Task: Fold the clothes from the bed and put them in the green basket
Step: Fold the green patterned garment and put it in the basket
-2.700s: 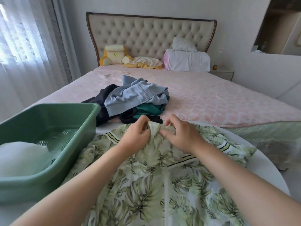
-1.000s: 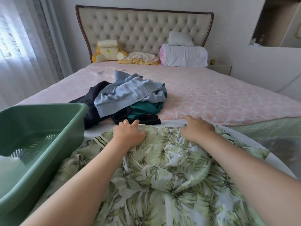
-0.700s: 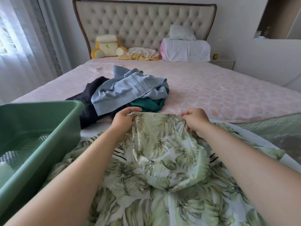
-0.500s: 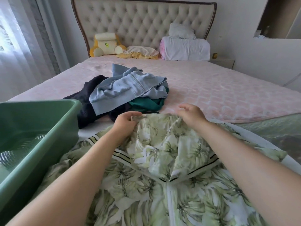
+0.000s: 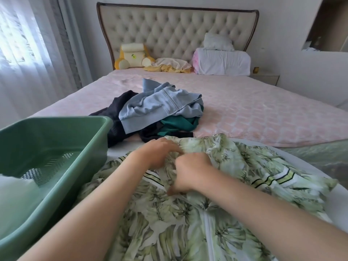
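Nearest us, the leaf-print top [image 5: 169, 223] lies spread over the round white surface [image 5: 341, 198], its pale zip running toward us. Both our forearms reach across it. Our right grip [image 5: 190, 172] is curled tight, thumb and fingers pinching a fold of the top beside its striped trim. Our left grip [image 5: 160, 153], just beyond it, has its fingers bent down into the bunched cloth at the far edge. Both are closed on the top, which sits on the surface, outside the basket.

At near left the green basket [image 5: 47, 134] stands just beside the top. Its perforated floor shows, and something white [image 5: 13, 189] lies in its near end.

Past the surface's far edge begins the bed [image 5: 254, 113], under a pink quilted cover. On its near part lies a loose pile: a light blue sweatshirt [image 5: 160, 106] on top, a black garment [image 5: 120, 104] to the left, and a dark green one [image 5: 178, 125] underneath.

Farther on, against the tufted headboard [image 5: 177, 32], we see a yellow cushion [image 5: 131, 57], a crumpled cream cloth [image 5: 169, 64] and stacked white pillows [image 5: 224, 61]. A nightstand [image 5: 267, 78] stands at far right. Sheer curtains [image 5: 28, 53] cover the left side, bright with daylight.
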A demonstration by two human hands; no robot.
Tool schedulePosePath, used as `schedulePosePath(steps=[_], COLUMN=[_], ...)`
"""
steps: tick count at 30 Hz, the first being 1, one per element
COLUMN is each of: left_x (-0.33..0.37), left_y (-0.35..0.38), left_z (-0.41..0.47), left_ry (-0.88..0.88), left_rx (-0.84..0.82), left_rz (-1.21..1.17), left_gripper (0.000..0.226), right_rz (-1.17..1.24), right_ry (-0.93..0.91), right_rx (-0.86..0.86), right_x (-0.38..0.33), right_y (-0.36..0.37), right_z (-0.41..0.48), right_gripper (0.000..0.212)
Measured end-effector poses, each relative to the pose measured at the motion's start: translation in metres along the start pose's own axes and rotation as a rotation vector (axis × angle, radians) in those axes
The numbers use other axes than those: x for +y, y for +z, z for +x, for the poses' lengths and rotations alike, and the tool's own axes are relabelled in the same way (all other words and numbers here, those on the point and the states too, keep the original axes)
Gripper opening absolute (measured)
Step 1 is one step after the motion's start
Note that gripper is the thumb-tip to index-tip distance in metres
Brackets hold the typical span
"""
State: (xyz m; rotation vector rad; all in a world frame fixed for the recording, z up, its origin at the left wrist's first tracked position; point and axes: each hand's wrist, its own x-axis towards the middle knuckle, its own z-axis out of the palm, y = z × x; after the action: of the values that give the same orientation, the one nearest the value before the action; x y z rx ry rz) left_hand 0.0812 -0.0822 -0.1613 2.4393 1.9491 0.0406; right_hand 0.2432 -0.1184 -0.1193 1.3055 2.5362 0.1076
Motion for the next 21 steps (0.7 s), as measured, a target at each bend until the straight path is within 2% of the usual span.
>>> schedulePosePath(steps=[2, 3, 6, 8, 10, 12, 14, 16, 17, 19, 21], left_x=[0.002, 0.002, -0.003, -0.007, -0.01, -0.006, 0.002, 0.006, 0.007, 0.014, 0.023], left_y=[0.002, 0.003, 0.009, 0.015, 0.017, 0.016, 0.013, 0.005, 0.001, -0.01, -0.016], left_z=[-0.004, -0.005, -0.004, -0.001, 0.002, 0.002, 0.0, -0.003, -0.004, -0.004, 0.0], left_ry=[0.0, -0.004, -0.041, -0.094, -0.146, -0.176, -0.157, -0.186, -0.221, -0.257, -0.226], left_rx=[-0.038, -0.015, 0.183, 0.359, 0.531, 0.528, 0.331, 0.079, 0.024, 0.056, 0.214], left_rz=[0.053, 0.094, 0.156, 0.05, -0.058, -0.027, 0.07, 0.129, 0.13, 0.182, 0.127], left_gripper=[0.078, 0.074, 0.053, 0.033, 0.037, 0.037, 0.026, 0.024, 0.024, 0.024, 0.031], right_rz=[0.057, 0.065, 0.049, -0.045, -0.225, -0.351, -0.394, -0.258, -0.126, 0.163, 0.421], right_ry=[-0.025, -0.026, -0.078, -0.185, -0.258, -0.307, -0.339, -0.371, -0.362, -0.332, -0.365], right_rx=[-0.017, 0.029, 0.26, 0.501, 0.718, 0.809, 0.714, 0.442, 0.312, 0.062, 0.013], right_x=[0.006, 0.009, 0.019, 0.023, 0.02, 0.017, 0.01, 0.007, 0.007, 0.008, 0.012], right_y=[0.003, 0.002, -0.004, -0.005, -0.003, 0.008, 0.018, 0.028, 0.034, 0.033, 0.029], right_z=[0.002, 0.002, 0.002, 0.002, -0.004, -0.002, -0.004, -0.002, 0.0, -0.006, -0.012], right_gripper=[0.036, 0.023, 0.042, 0.038, 0.032, 0.034, 0.032, 0.034, 0.037, 0.047, 0.043])
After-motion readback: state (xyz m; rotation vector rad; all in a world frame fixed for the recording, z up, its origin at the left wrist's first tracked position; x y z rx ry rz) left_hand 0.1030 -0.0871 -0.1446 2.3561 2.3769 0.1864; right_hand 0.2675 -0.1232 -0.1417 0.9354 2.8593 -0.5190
